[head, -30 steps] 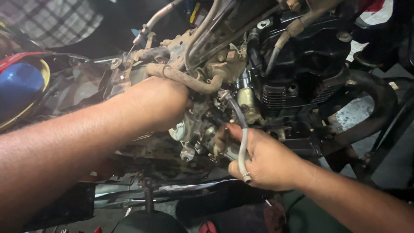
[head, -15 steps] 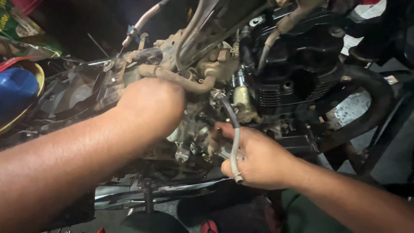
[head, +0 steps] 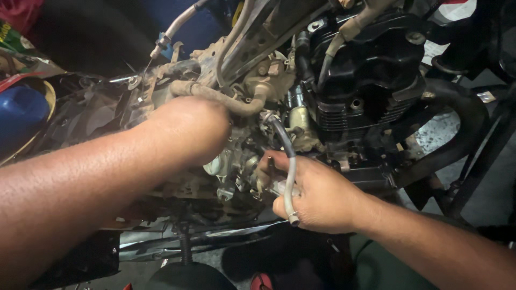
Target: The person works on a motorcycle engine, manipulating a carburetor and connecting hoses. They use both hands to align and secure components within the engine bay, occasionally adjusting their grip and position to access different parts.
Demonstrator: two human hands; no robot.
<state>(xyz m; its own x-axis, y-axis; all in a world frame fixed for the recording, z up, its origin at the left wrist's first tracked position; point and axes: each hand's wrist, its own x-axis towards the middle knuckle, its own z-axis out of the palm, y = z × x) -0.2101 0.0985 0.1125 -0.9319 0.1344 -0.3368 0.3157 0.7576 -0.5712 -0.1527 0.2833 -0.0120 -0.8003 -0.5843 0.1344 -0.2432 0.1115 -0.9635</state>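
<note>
Left hand (head: 185, 131) pushed into the motorcycle's middle, fingers hidden behind the carburetor (head: 234, 164); grip state impossible to tell. Right hand (head: 317, 196) closed around something small beside the carburetor, thumb tip against it, grey hose (head: 287, 161) draped over the knuckles. Carburetor seated under the rusty curved tube (head: 215, 96), left of the black finned engine block (head: 365, 75). Blue bowl (head: 19, 115) far left.

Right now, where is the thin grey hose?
The grey hose hangs centre frame, draped over the right hand, beside the carburetor.
</note>
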